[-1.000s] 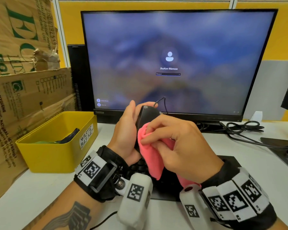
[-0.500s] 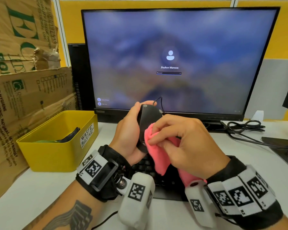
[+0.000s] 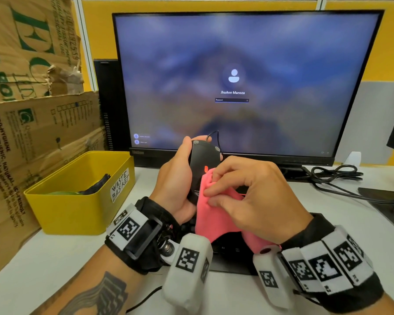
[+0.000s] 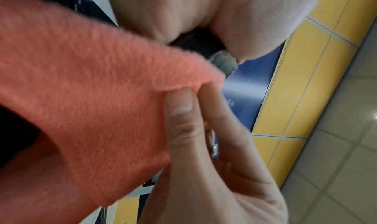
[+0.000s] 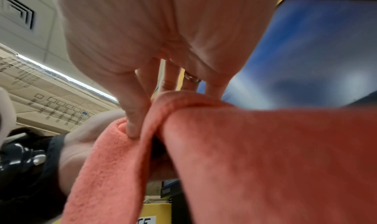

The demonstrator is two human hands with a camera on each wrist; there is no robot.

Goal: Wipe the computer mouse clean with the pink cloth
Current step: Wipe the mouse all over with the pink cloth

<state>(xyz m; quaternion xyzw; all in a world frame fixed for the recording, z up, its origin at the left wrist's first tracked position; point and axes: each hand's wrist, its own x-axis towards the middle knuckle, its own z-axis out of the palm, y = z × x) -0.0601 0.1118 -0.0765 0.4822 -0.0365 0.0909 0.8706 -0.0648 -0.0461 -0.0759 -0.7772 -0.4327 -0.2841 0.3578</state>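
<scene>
Currently wiping: I am working the pink cloth (image 3: 216, 214) over the underside of the computer mouse (image 3: 203, 164), centre of the head frame.

I am holding the mouse upright and clear of the desk (image 3: 55, 258) in my left hand (image 3: 175, 176), fingers and thumb wrapped round its sides, base turned toward me with the red sensor light showing. I am pinching a fold of the cloth between thumb and fingers of my right hand (image 3: 255, 196) and pressing it against the lower half of the base. I am judging the task as partway: the upper base is uncovered, and the top shell is facing away, so I cannot tell its condition. The loose cloth is hanging toward the keyboard (image 3: 228, 248) at lower centre.
</scene>
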